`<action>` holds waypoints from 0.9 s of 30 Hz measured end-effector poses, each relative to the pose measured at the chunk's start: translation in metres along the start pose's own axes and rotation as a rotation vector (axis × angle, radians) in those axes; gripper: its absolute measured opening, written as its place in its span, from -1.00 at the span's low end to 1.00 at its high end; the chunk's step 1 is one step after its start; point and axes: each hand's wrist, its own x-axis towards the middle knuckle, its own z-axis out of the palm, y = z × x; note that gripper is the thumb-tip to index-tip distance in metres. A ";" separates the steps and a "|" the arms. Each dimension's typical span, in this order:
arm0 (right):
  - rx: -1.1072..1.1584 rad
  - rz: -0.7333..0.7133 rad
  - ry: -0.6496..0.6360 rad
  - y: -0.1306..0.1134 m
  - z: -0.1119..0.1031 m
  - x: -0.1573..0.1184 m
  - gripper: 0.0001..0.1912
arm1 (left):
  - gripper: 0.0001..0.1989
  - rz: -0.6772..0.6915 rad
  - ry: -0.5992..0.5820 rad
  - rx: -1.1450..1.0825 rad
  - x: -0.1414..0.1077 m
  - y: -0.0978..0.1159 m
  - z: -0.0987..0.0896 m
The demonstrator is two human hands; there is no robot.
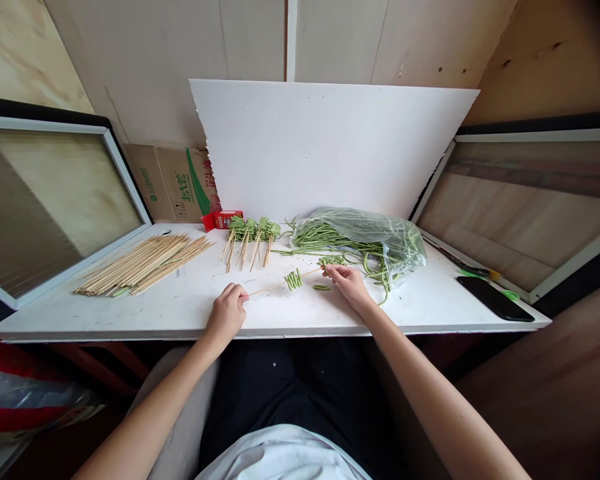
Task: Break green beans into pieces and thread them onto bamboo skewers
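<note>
A thin wooden skewer [267, 289] stretches between my two hands, tilted up to the right. Several short green bean pieces [293, 279] are threaded side by side near its middle. My left hand [229, 308] is closed on the skewer's left end, and my right hand [347, 283] pinches its right end. Just left of my right hand, a loose cut bean piece [322, 287] lies on the white table. Behind that hand sits a small pile of cut bean pieces [334, 260], partly hidden by the fingers.
Bare skewers [145, 263] lie in a heap at left. Finished bean skewers [254, 230] rest at the back beside a red box [225, 219]. A clear bag of long beans [355, 237] stands back right. Scissors [473, 268] and a black phone [495, 298] lie at right.
</note>
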 end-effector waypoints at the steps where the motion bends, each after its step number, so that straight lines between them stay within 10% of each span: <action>1: 0.006 -0.005 -0.002 0.000 0.000 0.000 -0.52 | -0.74 0.003 0.000 0.001 0.000 0.000 0.000; 27: 0.169 0.069 0.070 -0.009 0.009 -0.003 -0.49 | -0.74 0.018 0.009 -0.024 0.000 0.000 0.000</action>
